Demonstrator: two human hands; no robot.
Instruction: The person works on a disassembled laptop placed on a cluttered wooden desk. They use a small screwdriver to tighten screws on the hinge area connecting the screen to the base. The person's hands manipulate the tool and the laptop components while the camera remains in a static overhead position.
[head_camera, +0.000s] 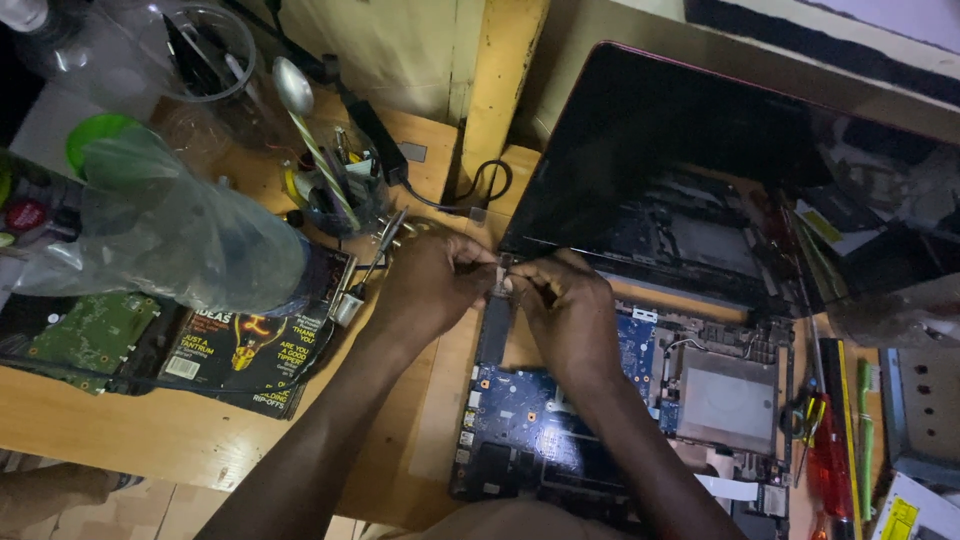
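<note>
- Far left of worktop (180, 430): a clear plastic bottle (190, 240) is seen lying on its side, green cap end to the left; a green circuit board (90, 335) and a magazine (255, 345) lie under and beside it.
- Behind, upper left: a clear cup (335, 190) crammed w/ small tools and a spoon; a black power adapter (375, 135) is set just beside it.
- Left hand (430, 280): grip is closed, fingertips pinched on a small metal part (500, 283) at the laptop's left hinge corner; a thin screwdriver (372, 262) lies just left of this hand.
- Right hand (565, 300): grip is also closed, pinched on the same part from the right side. Both hands meet on it, neither clearly nearer.
- The part is tiny and mostly hidden by fingers; its long axis can't be told. It lies between the two grips, at the rear left edge of the opened laptop base (600, 410), just below the dark screen (690, 150).
- Centre-right: blue motherboard and a grey metal plate (728, 400) are exposed.
- Far right: red-handled screwdrivers (825, 450) are laid along the laptop's right edge.
</note>
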